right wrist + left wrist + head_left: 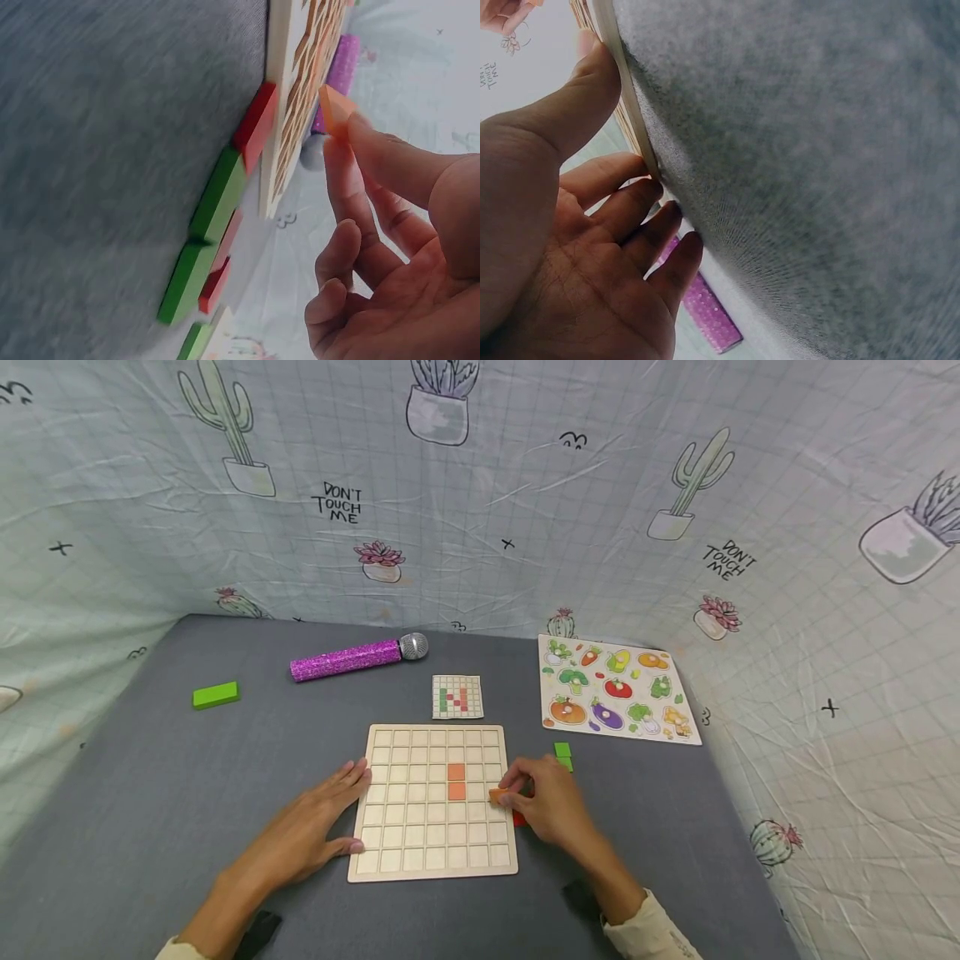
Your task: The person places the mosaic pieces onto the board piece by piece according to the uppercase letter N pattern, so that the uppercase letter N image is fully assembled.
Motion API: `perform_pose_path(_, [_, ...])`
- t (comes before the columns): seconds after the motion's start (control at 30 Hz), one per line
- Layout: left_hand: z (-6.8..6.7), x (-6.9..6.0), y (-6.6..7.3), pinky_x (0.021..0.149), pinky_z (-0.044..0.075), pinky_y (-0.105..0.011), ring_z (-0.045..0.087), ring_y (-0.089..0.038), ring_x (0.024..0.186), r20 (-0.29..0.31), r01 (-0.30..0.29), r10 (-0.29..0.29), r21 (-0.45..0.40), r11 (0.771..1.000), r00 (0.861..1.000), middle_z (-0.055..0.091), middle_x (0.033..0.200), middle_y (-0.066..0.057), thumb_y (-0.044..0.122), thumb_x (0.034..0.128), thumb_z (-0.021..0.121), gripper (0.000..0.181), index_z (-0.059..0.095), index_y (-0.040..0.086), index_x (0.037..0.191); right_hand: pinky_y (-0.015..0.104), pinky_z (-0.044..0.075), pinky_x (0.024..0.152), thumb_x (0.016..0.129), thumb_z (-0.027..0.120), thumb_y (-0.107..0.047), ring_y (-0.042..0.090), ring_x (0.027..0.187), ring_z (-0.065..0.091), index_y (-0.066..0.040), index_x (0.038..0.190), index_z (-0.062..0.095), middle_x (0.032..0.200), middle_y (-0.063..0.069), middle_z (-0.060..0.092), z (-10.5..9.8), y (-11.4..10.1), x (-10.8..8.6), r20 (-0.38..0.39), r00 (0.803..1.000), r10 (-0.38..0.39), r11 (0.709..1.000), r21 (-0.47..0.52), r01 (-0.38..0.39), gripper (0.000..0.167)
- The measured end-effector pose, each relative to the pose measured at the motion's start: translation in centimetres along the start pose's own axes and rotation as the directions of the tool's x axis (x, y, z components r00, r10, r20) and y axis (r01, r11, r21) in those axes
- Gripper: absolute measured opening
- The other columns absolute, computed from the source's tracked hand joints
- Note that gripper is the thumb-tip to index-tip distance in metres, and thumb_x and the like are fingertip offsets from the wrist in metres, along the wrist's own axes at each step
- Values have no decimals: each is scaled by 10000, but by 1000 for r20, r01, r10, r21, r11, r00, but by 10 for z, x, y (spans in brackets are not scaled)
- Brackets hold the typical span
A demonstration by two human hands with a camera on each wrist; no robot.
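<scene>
A pale wooden grid board [393,837] lies flat on the grey table. Two orange square tiles [457,781] sit in adjoining cells, one above the other. Along the board's left edge, my left hand [318,817] rests with fingers and thumb extended, touching the rim. Over the board's right side, my right hand [553,802] pinches another orange tile [337,114] between thumb and fingertips, raised off the grid. Under and beside that hand are red tiles [256,127] and green tiles [217,195], partly hidden in the head view. A small pattern card [457,697] with coloured squares lies behind the board.
A glittery purple microphone [348,660] lies at the back. A vegetable picture board [618,689] is at the back right. At the far left sits a green block [216,695]. Printed cloth [480,527] hangs behind the table and along its sides.
</scene>
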State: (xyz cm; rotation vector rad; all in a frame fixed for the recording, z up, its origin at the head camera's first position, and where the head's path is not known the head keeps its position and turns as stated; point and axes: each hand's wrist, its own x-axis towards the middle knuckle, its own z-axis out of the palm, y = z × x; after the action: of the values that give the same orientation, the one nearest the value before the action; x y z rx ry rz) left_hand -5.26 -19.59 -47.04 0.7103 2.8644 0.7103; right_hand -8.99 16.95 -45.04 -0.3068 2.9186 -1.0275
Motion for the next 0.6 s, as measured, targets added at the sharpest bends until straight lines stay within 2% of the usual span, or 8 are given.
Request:
perform_pose_path(0.33, [0,0,-1,1192,402,-639,363,-413,1584,-3,-9,9,11,1000,1000,356,1724,-150,297,835,904,953,430,4,1609,270,390,687,814,935,-176,131,798,538,-264,786,747,696,-156,656,18,-16,5,42,998,-57,998,-21,58,210])
perform_pose_path(0.47, [0,0,-1,1192,403,-634,367,-415,1582,-8,-14,14,12,1000,1000,361,1721,-154,295,831,906,956,432,2,1608,335,425,795,811,932,-172,131,806,564,-252,766,734,676,-146,657,25,-22,7,56,993,-101,994,-38,103,218])
perform_pose_path(0.6, [0,0,0,1192,406,-630,368,-412,1581,-9,-13,13,13,1000,1000,364,1720,-154,291,829,909,956,434,4,1607,401,408,872,799,935,-162,111,802,555,-241,754,727,662,-135,652,31,-27,10,62,990,-123,990,-64,127,228])
